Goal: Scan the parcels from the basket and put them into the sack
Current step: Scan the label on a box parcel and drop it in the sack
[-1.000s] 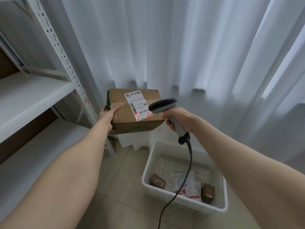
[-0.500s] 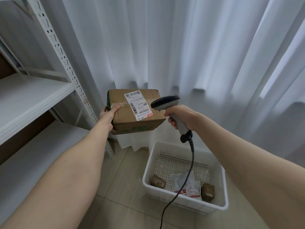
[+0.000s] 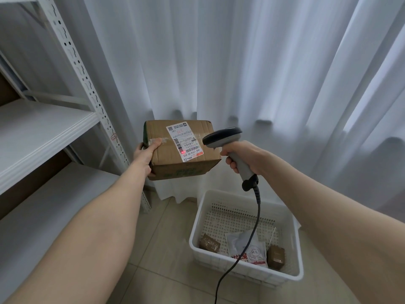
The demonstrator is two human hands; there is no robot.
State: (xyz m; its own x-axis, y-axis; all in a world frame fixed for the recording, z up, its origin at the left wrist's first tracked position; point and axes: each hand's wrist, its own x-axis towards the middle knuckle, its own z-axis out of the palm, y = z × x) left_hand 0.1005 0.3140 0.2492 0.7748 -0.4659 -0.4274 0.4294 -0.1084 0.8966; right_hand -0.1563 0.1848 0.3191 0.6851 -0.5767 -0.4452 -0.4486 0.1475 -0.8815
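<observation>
– Curtained corner: white curtain (image 3: pixel 241 62) behind, steel shelving rack (image 3: pixel 72 51) at nine o'clock, tiled floor. Grips?

– Left hand (image 3: pixel 145 154): thumb on top, fingers curled round the left edge of the cardboard box (image 3: pixel 163 159), with the shipping label (image 3: pixel 185 142) tipped up to face the reader. Right hand (image 3: pixel 243 154): wrapped round the handle of the barcode scanner (image 3: pixel 221 137) at three o'clock of the box, just beside it. Red dot (image 3: pixel 183 152) on the barcode.

– Remaining stock?

– White basket (image 3: pixel 198 220), five o'clock, on the floor: two small brown parcels (image 3: pixel 209 245), one white pouch (image 3: pixel 247 249). Scanner cable (image 3: pixel 258 211) hangs across it.

– Sack?

– Not in view. Judged: scanning in hand, bagging not yet done.
</observation>
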